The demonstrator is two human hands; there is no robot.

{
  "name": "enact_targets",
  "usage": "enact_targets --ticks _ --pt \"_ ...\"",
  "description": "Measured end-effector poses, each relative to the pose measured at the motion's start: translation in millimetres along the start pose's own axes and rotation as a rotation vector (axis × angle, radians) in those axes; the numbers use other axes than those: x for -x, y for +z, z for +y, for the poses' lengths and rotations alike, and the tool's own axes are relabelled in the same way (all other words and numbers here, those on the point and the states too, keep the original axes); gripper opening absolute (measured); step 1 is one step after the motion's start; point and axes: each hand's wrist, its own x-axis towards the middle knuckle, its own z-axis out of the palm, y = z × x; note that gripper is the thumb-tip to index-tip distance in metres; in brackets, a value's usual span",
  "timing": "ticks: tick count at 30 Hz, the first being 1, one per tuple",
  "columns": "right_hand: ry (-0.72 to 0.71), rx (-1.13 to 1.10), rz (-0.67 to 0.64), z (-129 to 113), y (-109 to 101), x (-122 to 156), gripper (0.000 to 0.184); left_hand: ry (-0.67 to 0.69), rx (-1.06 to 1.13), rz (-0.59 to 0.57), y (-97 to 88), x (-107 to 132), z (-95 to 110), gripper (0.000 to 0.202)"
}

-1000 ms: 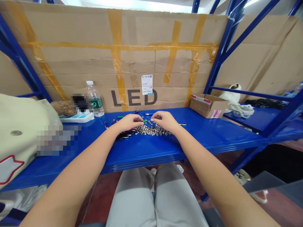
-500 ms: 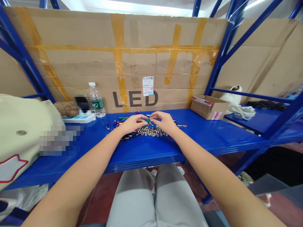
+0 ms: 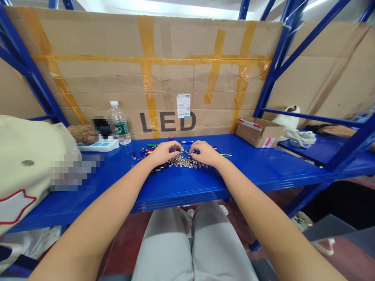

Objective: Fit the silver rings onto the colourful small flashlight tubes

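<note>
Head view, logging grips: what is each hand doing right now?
Left hand: curled above the pile of small round silver button cells; cannot tell if holding.
Right hand: curled at the pile's edge; cannot tell if holding.

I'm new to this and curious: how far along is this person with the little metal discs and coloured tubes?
Looks done: some coloured tubes lie spread out beyond the pile. In hand: the left hand and right hand rest at the pile's far edge, holding nothing I can make out. Left: a large heap of small metal discs remains.

Left hand [image 3: 166,153], right hand [image 3: 206,153] over button-cell heap [image 3: 184,162]
</note>
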Motion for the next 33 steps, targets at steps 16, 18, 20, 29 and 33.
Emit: enact_targets --ticks 16,18,20,29,33 --pt "0.098 0.197 -0.190 0.5 11.1 -12.3 0.024 0.008 -0.008 -0.028 3.4 0.1 -4.4 0.018" --pt "0.119 0.210 -0.188 -1.1 10.2 -13.3 0.022 0.012 -0.013 -0.028 3.8 -0.1 -4.8 0.018" --pt "0.126 0.214 -0.181 -2.2 9.7 -13.2 0.020 0.013 -0.019 -0.031 4.0 -0.2 -5.4 0.017" --pt "0.122 0.111 -0.043 -0.3 11.5 -9.8 0.009 -0.023 -0.025 -0.048 3.6 -0.1 -6.6 0.019" --pt "-0.039 -0.063 0.198 -2.2 7.3 -8.1 0.008 -0.045 0.007 -0.051 4.3 -0.2 -6.3 0.019"
